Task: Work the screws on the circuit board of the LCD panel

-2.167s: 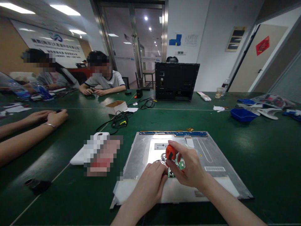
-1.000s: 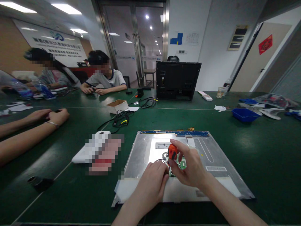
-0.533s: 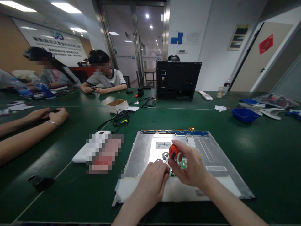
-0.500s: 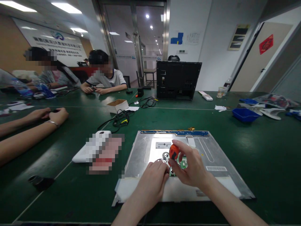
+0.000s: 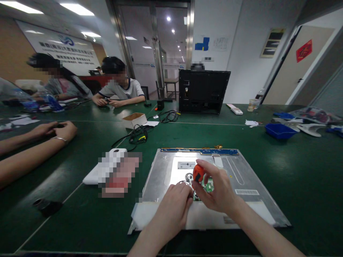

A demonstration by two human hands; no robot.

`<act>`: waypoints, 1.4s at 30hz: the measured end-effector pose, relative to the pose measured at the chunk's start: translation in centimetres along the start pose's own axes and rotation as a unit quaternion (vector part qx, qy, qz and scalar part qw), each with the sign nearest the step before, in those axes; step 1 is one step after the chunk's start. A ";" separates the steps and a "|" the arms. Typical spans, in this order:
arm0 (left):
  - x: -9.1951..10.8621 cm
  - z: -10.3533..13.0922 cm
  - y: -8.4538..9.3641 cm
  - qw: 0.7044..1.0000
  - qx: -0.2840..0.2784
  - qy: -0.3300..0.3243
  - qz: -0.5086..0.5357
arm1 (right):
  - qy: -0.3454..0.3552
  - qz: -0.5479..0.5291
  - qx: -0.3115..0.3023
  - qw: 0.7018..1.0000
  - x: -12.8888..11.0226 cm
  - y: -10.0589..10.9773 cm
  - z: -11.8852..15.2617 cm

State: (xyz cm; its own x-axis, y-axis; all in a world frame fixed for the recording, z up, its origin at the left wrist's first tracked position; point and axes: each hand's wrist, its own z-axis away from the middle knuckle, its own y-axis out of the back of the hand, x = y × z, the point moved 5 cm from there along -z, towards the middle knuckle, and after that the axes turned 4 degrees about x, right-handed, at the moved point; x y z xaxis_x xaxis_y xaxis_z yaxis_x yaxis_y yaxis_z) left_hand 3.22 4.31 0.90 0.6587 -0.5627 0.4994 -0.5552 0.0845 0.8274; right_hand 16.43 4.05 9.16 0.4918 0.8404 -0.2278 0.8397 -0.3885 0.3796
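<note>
Two hands work on the metal display panel (image 5: 241, 178) lying flat on the green worktop (image 5: 294, 171). Right hand (image 5: 218, 191) fingers pinch the orange screwdriver (image 5: 198, 172) upright over a small green circuit board (image 5: 207, 186); left hand (image 5: 174, 207) fingers press together beside it.

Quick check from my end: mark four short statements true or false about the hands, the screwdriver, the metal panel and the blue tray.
1. The right hand grips the orange-handled screwdriver. True.
2. The left hand lies flat on the green table, clear of the metal panel. False: it rests on the panel beside the small green circuit board.
3. The blue tray sits far right. True.
4. The panel stands upright. False: it lies flat.
</note>
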 end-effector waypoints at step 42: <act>0.4 0.0 0.4 1.000 -0.001 0.001 -0.007 | -0.002 -0.010 -0.013 1.000 0.1 -0.1 0.1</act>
State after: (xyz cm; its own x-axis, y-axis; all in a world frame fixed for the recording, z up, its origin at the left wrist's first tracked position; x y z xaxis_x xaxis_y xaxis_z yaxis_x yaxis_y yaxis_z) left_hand 3.27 4.16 1.42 0.6679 -0.5617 0.4883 -0.5443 0.0788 0.8352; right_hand 16.41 4.14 9.05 0.4757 0.8463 -0.2399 0.8431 -0.3610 0.3985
